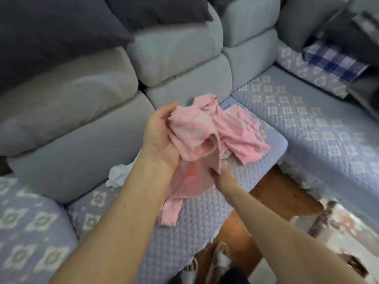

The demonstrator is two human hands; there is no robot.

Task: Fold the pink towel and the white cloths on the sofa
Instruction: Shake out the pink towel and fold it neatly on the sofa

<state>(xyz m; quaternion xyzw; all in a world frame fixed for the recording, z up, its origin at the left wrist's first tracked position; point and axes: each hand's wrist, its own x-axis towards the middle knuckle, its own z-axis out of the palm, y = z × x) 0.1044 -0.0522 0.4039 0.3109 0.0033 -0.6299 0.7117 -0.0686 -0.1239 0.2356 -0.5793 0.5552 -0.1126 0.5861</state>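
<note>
Head view: looking down at a sofa corner, both bare forearms reaching forward; the picture is somewhat blurred.
Pink towel: crumpled pink towel with a white check pattern (196, 130), bunched up above the seat, its loose ends trailing onto the quilted lavender seat cover (205, 218).
Left hand: left hand (162, 136) cups the towel's bunched upper part from the left, fingers curled round the cloth.
Right hand: right hand (220, 175) sits below and right of the bunch, mostly hidden under a hanging flap; whether it grips cannot be told.
White cloth: crumpled white cloth (120, 175) lies on the seat left of the left forearm, against the grey back cushion (86, 152), apart from both hands.
Far right: blue-and-white plaid cloth (334, 60) lies on the sofa's other wing.
</note>
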